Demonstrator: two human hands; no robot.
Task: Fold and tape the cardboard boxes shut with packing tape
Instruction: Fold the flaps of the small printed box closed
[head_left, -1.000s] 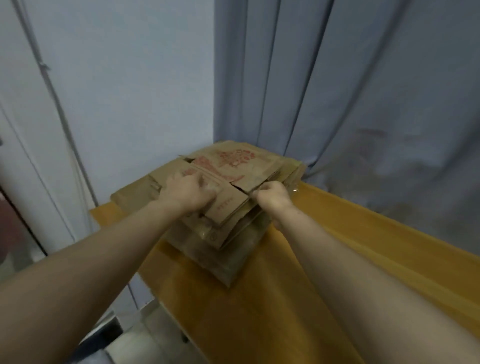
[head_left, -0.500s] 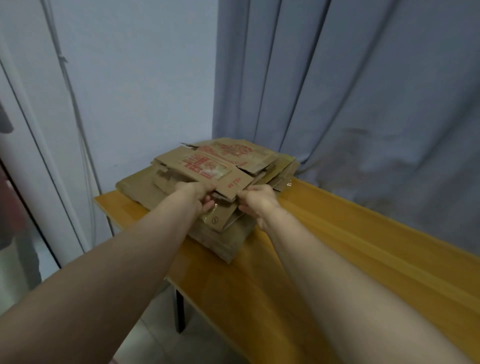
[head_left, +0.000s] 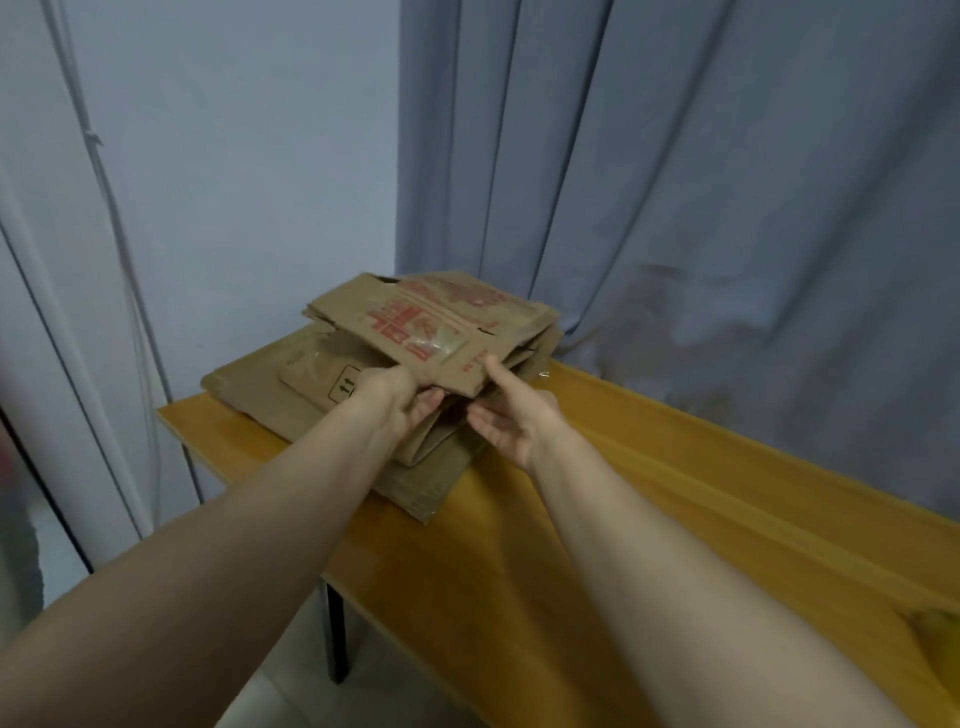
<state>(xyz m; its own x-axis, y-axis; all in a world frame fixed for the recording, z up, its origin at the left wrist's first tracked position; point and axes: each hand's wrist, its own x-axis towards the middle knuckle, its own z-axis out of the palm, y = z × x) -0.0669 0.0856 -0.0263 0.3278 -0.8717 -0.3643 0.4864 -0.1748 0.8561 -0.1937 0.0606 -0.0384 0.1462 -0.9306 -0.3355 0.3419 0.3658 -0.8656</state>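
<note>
A stack of flattened brown cardboard boxes (head_left: 270, 395) lies at the far corner of a yellow wooden table (head_left: 519, 561). The top flattened box (head_left: 415, 322), printed with red lettering, is raised at its near edge. My left hand (head_left: 395, 395) grips that near edge, thumb on top and fingers beneath. My right hand (head_left: 511, 415) holds the same edge a little to the right, thumb on top of the cardboard and fingers under it. No tape is in view.
A grey-blue curtain (head_left: 675, 208) hangs behind the table on the right, and a pale wall (head_left: 234, 156) with a thin cord (head_left: 119, 234) stands on the left. The table's left edge and a black leg (head_left: 335, 634) drop to a tiled floor.
Both hands slid from on top of the pile to its near edge and lifted the top printed box. The view has pulled back a little.
</note>
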